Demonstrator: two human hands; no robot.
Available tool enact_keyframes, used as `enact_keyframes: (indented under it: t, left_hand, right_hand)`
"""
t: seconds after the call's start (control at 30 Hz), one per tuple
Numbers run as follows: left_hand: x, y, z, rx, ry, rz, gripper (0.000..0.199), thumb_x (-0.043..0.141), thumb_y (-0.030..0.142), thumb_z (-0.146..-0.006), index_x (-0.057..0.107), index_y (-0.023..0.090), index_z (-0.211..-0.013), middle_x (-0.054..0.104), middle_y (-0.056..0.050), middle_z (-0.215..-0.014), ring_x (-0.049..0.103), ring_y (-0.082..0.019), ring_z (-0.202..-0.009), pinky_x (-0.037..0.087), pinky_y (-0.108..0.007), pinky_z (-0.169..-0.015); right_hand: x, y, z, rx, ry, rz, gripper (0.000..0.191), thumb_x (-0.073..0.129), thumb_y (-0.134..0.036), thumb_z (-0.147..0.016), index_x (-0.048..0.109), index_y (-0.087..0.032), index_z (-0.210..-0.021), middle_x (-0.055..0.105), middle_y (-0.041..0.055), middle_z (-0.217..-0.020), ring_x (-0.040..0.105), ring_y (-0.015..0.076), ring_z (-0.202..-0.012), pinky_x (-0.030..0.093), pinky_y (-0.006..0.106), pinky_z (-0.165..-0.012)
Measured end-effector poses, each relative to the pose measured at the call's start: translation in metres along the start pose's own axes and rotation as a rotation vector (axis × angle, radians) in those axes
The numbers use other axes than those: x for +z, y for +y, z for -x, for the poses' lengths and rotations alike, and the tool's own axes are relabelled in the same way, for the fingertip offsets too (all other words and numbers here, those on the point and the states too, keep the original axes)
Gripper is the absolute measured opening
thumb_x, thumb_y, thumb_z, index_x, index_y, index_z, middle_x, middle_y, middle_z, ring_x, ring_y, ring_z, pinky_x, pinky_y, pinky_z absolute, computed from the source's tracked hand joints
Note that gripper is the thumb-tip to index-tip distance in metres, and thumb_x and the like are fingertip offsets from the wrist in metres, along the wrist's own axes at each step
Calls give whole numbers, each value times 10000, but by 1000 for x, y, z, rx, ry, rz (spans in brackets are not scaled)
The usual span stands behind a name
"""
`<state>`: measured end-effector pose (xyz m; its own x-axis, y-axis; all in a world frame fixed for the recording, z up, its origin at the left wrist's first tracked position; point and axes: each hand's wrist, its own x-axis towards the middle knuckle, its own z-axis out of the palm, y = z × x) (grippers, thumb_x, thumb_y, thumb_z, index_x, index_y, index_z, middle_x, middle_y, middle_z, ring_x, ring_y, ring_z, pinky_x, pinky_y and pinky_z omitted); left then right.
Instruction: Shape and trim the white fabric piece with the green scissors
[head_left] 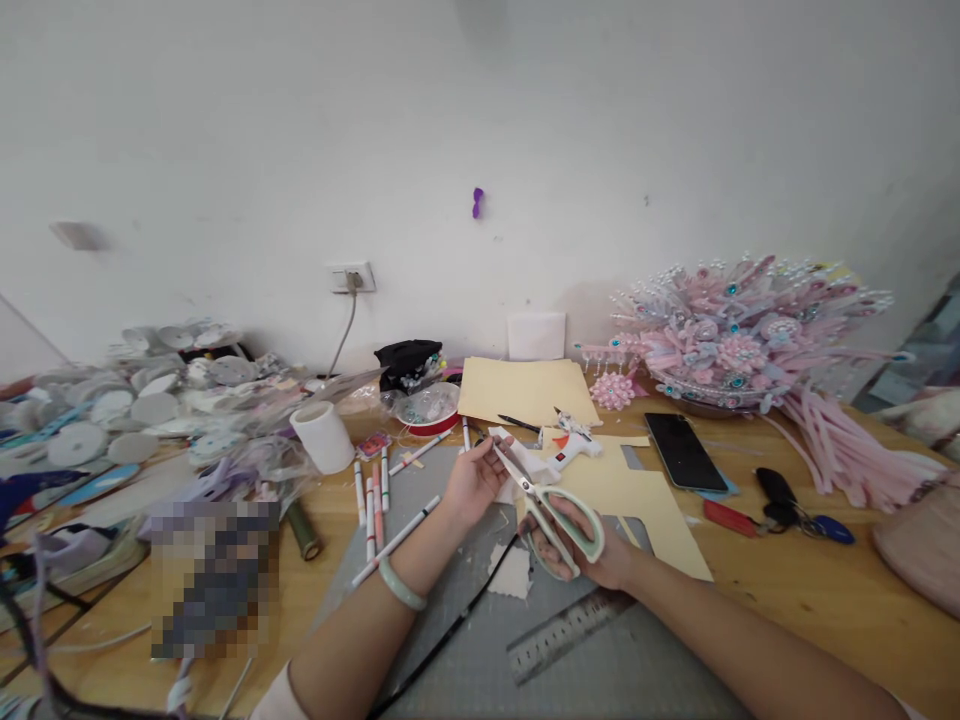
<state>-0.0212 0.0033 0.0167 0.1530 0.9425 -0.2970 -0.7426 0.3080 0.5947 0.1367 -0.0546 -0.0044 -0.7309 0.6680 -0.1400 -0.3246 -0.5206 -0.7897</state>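
Observation:
My right hand (570, 540) is closed on the pale green handles of a pair of scissors (532, 487), whose blades point up and left toward my left hand (480, 478). The fingers of my left hand are curled together near the blade tips; what they pinch, if anything, is too small to make out. Below the hands lie a torn-edged piece of pale paper (510, 572) and a metal ruler (570, 630) on the grey cutting mat (442, 660). A black cable (472, 603) runs up toward the scissors.
Several markers (397, 540) lie left of my hands, near a white roll (322, 438). Cream card sheets (525, 388) and a white glue gun (576, 450) are behind. A phone (686, 452), keys (780, 500) and a pink beaded headpiece (739, 345) sit right; plastic-wrapped clutter fills the left.

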Motion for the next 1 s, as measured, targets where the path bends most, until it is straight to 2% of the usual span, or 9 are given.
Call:
enact_keyframes:
  t: [0.3,0.6,1.0]
  left_hand:
    - [6,0,4,73,-14,-65,161,447,143,-810,599,126,-760,687,-57,-783,604,-107,-614,467,-237,-674]
    - [4,0,3,58,-42,-65,188,428,155,-806,610,116,-783,684,-82,-811,612,-127,-686,453,-251,-700]
    - [3,-3,3,192,-70,-163,97,575,189,-735,633,117,-763,684,-59,-783,599,-116,-676,447,-236,-704]
  right_hand:
    - [0,-1,-1,42,28,6,438,524,-545,-716,588,-112,-738,490,-26,-470,412,59,-364,243,194,-353]
    - [-5,0,-3,17,50,-44,441,535,-513,-721,603,-80,-766,466,-30,-464,397,56,-366,241,187,-345]
    - [-6,2,-3,18,89,-53,415,527,-488,-738,601,-84,-798,502,-8,-501,436,77,-395,259,194,-345]
